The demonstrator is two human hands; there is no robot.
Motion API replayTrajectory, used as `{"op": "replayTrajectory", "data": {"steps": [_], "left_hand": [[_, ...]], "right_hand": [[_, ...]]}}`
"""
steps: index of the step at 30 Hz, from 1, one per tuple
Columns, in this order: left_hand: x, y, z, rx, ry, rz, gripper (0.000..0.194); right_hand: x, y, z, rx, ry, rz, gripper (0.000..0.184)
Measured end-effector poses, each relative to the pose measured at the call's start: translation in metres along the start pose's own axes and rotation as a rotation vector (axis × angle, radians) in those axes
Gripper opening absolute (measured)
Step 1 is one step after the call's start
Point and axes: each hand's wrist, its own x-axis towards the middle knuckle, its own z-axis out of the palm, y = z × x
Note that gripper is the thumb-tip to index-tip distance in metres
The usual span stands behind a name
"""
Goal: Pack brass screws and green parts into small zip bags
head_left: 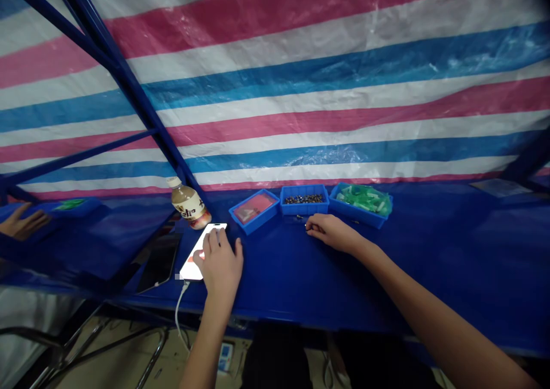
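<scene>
My left hand (221, 261) rests over a lit smartphone (192, 270), fingers spread and touching or just above its bright screen. A white cable (177, 310) runs from the phone's lower end over the table edge. On the right, my right hand (327, 230) lies low on the table with its fingers pinched together; something small and pale shows at the fingertips, too small to name. Just behind it stand a blue bin (304, 209) of small metallic parts and a blue bin (361, 217) of green pieces. Another blue bin (248, 226) holds something flat and pinkish.
A labelled drink bottle (189, 207) stands behind the phone. A dark-screened device (160, 263) lies left of it. Blue metal posts (140, 102) rise at the left, before a striped plastic sheet (322, 91). Another person's hand (26, 223) is at far left, near a bin with green pieces.
</scene>
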Motion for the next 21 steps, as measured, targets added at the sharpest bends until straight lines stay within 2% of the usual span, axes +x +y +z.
{"op": "replayTrajectory", "data": {"steps": [5,10,11,13,15,17,19,21], "left_hand": [[0.001,0.0,-0.002,-0.041,0.029,-0.003,0.044],[0.001,0.007,-0.013,-0.214,0.263,0.036,0.038],[0.0,0.012,-0.015,-0.277,0.297,0.096,0.036],[-0.003,0.027,-0.019,-0.412,0.291,0.308,0.034],[-0.004,0.049,-0.022,-0.52,0.206,0.568,0.036],[0.003,0.075,-0.023,-0.581,0.147,0.748,0.038],[0.02,0.103,-0.021,-0.646,0.129,0.815,0.036],[0.042,0.125,-0.016,-0.733,0.141,0.803,0.031]], "right_hand": [[0.0,0.0,-0.001,-0.006,0.001,-0.003,0.007],[0.001,-0.001,-0.001,-0.016,0.006,-0.014,0.003],[0.001,-0.002,-0.001,-0.019,0.007,-0.015,0.001],[0.001,-0.003,-0.001,-0.026,0.007,-0.011,0.002],[0.001,-0.003,-0.001,-0.03,0.005,-0.003,0.004],[0.001,-0.002,-0.001,-0.025,0.008,-0.002,0.003],[0.0,-0.001,-0.001,-0.011,0.018,-0.016,0.006],[0.0,-0.001,-0.002,0.014,0.034,-0.024,0.009]]}}
